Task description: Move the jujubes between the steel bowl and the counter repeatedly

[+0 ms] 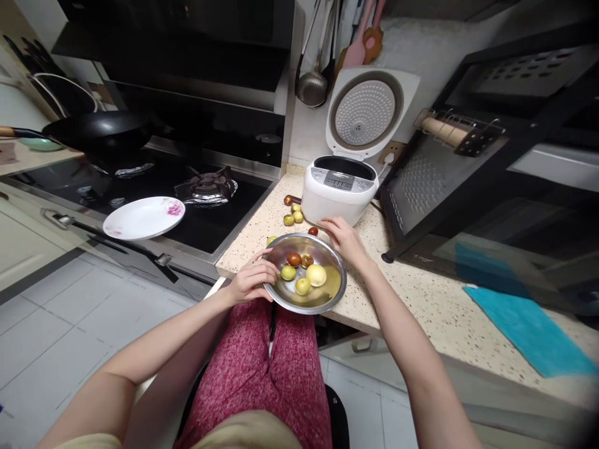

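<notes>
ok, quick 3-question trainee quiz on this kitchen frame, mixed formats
1. True or false: the rice cooker lid is open.
2. Which of the hands grips the rim of the metal bowl? A) left hand B) right hand
3. Fill in: the white plate sits on the edge of the ____.

Key: 1 true; 2 A; 3 stove.
</notes>
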Tool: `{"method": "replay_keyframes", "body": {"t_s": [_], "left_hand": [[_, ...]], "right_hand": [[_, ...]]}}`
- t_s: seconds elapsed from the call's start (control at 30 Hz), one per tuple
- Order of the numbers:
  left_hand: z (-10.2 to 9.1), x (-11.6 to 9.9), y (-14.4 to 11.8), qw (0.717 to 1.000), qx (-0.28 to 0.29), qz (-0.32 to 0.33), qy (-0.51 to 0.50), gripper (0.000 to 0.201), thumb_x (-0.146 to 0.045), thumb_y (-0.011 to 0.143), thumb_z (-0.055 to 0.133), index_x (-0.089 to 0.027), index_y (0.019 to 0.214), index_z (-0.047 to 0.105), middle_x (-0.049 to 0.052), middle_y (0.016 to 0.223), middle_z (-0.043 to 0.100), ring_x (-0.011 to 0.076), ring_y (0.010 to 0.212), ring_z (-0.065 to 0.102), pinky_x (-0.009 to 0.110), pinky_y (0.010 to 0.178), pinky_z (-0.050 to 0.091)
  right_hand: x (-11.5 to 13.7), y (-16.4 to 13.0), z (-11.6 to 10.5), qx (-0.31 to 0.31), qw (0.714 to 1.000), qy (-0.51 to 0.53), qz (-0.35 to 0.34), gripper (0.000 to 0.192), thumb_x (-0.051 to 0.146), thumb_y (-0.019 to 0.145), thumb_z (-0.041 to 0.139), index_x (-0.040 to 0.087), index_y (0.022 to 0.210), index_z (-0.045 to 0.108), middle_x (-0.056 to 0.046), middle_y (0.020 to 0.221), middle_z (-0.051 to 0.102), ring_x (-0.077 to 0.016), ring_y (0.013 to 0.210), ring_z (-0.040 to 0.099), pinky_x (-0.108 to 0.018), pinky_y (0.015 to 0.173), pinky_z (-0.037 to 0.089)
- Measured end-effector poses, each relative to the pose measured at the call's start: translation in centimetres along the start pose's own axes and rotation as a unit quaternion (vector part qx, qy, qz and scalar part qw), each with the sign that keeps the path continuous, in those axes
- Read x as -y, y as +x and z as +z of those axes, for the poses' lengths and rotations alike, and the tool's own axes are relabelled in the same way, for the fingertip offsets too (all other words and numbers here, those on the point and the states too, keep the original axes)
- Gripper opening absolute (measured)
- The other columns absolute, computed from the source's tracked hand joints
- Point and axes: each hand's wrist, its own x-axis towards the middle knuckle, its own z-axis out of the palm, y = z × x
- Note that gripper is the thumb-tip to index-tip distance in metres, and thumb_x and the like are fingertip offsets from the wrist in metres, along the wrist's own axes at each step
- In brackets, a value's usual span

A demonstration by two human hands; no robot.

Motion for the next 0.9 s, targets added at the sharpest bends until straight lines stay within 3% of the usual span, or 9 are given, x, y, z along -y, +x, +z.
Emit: {"method": "replay_keyframes", "body": {"t_s": [0.23, 0.37, 0.5, 0.67, 0.9], "left_hand": [[-0.1, 0.2, 0.1, 1.0, -0.003, 0.02, 0.024, 0.043, -0.058, 0.1, 0.057, -0.016, 0.092, 0.066, 0.002, 0.079, 0.074, 0.0188, 0.084, 0.076, 0.048, 0.11, 0.051], [-0.1, 0.1, 0.2, 0.999, -0.001, 0.024, 0.039, 0.045, -0.059, 0.101, 0.055, -0.017, 0.09, 0.065, 0.002, 0.077, 0.073, 0.0182, 0.082, 0.075, 0.047, 0.107, 0.052], [-0.2, 0.2, 0.2, 0.999, 0.001, 0.025, 0.043, 0.047, -0.06, 0.101, 0.053, -0.016, 0.089, 0.065, 0.002, 0.078, 0.073, 0.018, 0.081, 0.075, 0.046, 0.107, 0.051], [-0.3, 0.3, 0.0, 0.999, 0.006, 0.021, 0.037, 0.043, -0.058, 0.1, 0.057, -0.017, 0.091, 0.066, 0.002, 0.08, 0.075, 0.0189, 0.083, 0.075, 0.047, 0.107, 0.051], [-0.3, 0.4, -0.1, 0.999, 0.012, 0.023, 0.022, 0.041, -0.057, 0.1, 0.058, -0.017, 0.101, 0.07, 0.004, 0.085, 0.077, 0.0214, 0.094, 0.077, 0.047, 0.111, 0.05]], "right_hand": [[-1.1, -0.3, 2.2, 0.081, 0.997, -0.008, -0.001, 0.05, 0.015, 0.105, 0.039, 0.027, 0.153, 0.047, -0.011, 0.151, 0.057, -0.0271, 0.132, 0.054, -0.052, 0.109, 0.049], [-1.3, -0.1, 2.7, 0.09, 0.995, -0.041, -0.011, 0.046, 0.017, 0.106, 0.042, 0.027, 0.15, 0.051, -0.011, 0.144, 0.06, -0.0262, 0.128, 0.056, -0.048, 0.106, 0.05], [-1.3, 0.3, 2.9, 0.082, 0.991, -0.107, -0.006, 0.039, 0.018, 0.104, 0.049, 0.022, 0.143, 0.057, -0.012, 0.126, 0.064, -0.0264, 0.11, 0.06, -0.042, 0.094, 0.053], [-1.1, 0.5, 2.8, 0.067, 0.992, -0.102, -0.011, 0.025, 0.02, 0.103, 0.054, 0.022, 0.125, 0.067, -0.01, 0.119, 0.065, -0.025, 0.106, 0.06, -0.037, 0.091, 0.051], [-0.4, 0.4, 1.2, -0.019, 0.999, -0.029, -0.002, 0.034, 0.028, 0.106, 0.047, 0.02, 0.133, 0.065, -0.014, 0.121, 0.069, -0.0309, 0.11, 0.062, -0.048, 0.096, 0.053]]}}
